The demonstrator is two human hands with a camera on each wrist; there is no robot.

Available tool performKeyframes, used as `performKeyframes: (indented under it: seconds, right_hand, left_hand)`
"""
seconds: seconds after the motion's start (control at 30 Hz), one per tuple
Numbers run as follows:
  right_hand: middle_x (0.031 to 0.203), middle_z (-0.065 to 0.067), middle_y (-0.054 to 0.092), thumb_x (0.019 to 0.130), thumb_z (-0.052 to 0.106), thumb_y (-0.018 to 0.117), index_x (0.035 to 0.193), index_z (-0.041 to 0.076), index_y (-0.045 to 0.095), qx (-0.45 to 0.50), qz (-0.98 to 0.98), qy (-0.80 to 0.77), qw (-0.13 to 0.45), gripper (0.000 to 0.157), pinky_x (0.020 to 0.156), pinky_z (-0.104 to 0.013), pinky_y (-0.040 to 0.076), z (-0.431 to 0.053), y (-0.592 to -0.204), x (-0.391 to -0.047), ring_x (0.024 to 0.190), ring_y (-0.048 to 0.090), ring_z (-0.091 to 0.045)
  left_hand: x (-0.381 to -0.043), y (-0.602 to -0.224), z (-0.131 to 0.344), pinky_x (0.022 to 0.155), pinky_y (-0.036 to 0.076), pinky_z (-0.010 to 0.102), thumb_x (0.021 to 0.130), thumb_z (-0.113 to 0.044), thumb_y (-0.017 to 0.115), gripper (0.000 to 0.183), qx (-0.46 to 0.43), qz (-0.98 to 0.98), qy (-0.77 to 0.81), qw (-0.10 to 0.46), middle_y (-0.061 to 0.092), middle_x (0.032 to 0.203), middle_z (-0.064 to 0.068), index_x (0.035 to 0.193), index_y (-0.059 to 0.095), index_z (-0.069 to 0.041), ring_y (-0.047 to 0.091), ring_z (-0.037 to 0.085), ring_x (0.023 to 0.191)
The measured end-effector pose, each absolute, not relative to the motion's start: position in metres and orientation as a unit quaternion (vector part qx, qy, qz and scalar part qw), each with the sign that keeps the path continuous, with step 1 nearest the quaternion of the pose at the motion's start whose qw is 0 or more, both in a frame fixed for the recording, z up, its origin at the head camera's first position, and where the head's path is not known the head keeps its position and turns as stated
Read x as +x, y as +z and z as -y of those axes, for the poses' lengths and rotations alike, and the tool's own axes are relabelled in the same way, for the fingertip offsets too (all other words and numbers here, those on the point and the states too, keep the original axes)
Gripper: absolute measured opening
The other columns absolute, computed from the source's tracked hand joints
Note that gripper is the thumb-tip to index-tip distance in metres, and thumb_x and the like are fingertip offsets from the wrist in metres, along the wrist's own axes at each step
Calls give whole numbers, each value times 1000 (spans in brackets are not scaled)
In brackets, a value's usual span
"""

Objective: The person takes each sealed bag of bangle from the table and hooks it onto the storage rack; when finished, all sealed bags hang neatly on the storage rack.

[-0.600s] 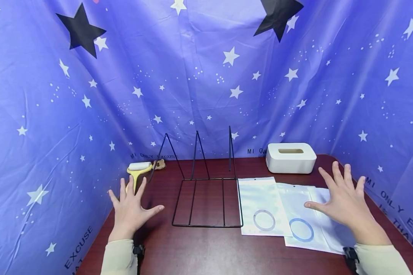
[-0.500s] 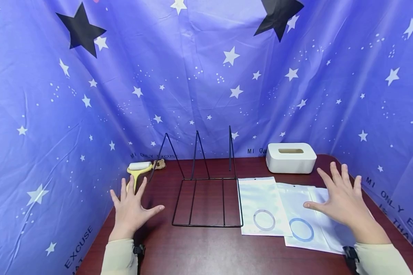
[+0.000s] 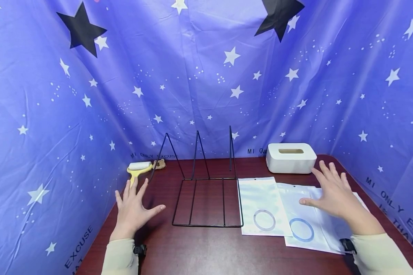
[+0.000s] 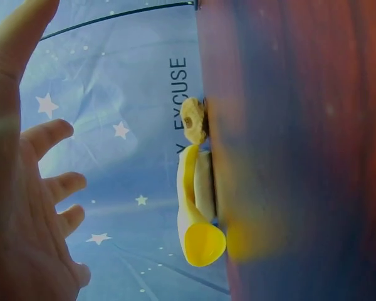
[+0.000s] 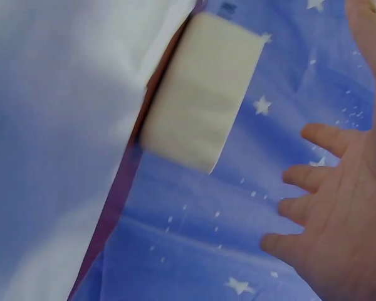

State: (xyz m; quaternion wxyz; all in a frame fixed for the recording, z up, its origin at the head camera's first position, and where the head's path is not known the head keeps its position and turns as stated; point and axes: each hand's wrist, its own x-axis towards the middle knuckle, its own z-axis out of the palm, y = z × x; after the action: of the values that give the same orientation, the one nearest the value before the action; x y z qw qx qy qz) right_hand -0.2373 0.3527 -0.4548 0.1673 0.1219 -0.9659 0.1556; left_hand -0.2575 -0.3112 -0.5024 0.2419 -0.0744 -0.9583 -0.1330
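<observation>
My left hand (image 3: pixel 131 212), fingers spread and holding nothing, is over the table's left side, nearest a yellow-handled lint roller (image 3: pixel 140 168). In the left wrist view the roller's handle end (image 4: pixel 205 244) faces the camera. The right hand (image 3: pixel 337 198) hovers with spread fingers above white pouches, and nothing is in its grasp. One pouch (image 3: pixel 261 194) bears a pale ring outline; a second pouch (image 3: pixel 297 206) has a blue ring and partly overlaps others under the right hand. Between the hands stands a black wire rack (image 3: pixel 208 226) with upright triangular dividers.
A white tissue box (image 3: pixel 290 164) with a slot on top sits at the back right. Beside the roller lies a small tan bear-like item (image 3: pixel 159 164). Blue star-printed cloth (image 3: pixel 192 76) encloses the dark red table (image 3: pixel 206 252) at the back and both sides.
My right hand has moved left and slightly inward over the pouches. The left hand has shifted a little to the right. The objects on the table stay where they were.
</observation>
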Motion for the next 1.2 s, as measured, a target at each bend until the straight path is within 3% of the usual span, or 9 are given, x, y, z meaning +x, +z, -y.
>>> performKeyframes:
  seconds: [0.23, 0.43, 0.57, 0.77, 0.97, 1.2]
  right_hand:
    - [155, -43, 28, 74, 62, 88, 155, -13, 32, 124, 967, 195, 106, 124, 117, -73, 6, -339, -442, -246, 149, 13, -60]
    - [154, -39, 35, 75, 64, 87, 154, -11, 34, 132, 969, 186, 93, 121, 107, -78, 25, -331, -435, -254, 140, 30, -63]
    - [151, -38, 38, 76, 64, 86, 153, -12, 35, 139, 969, 194, 69, 120, 106, -77, 29, -330, -437, -263, 138, 33, -62]
    - [150, -40, 39, 82, 57, 86, 152, -12, 37, 138, 965, 219, 28, 110, 106, -75, 32, -331, -446, -278, 137, 36, -60]
    - [148, -35, 46, 84, 55, 85, 149, -9, 46, 154, 957, 244, 5, 99, 104, -70, 40, -328, -453, -290, 134, 45, -56]
    - [142, -32, 54, 88, 41, 85, 144, -9, 53, 168, 954, 249, 2, 82, 103, -66, 43, -321, -457, -303, 129, 53, -54]
  left_hand:
    - [-259, -504, 310, 116, -2, 75, 70, -84, 76, 121, -76, 957, -181, 215, 25, 169, 21, 163, 38, -18, 16, 46, 155]
    - [-259, -504, 307, 105, 26, 77, 71, -81, 78, 121, -66, 958, -210, 182, 28, 168, 20, 163, 37, -14, 32, 48, 148]
    - [-258, -504, 307, 104, 34, 74, 73, -77, 81, 120, -67, 956, -234, 162, 35, 163, 21, 161, 38, -7, 41, 47, 142]
    - [-256, -507, 304, 104, 45, 63, 76, -70, 84, 116, -67, 948, -293, 101, 46, 151, 22, 161, 38, -6, 57, 40, 129]
    - [-256, -509, 298, 98, 50, 56, 80, -60, 86, 104, -82, 937, -334, 68, 57, 138, 16, 159, 42, -8, 60, 32, 119]
    - [-259, -518, 296, 83, 52, 39, 80, -53, 89, 98, -91, 930, -355, 12, 63, 125, 7, 154, 47, -6, 61, 18, 96]
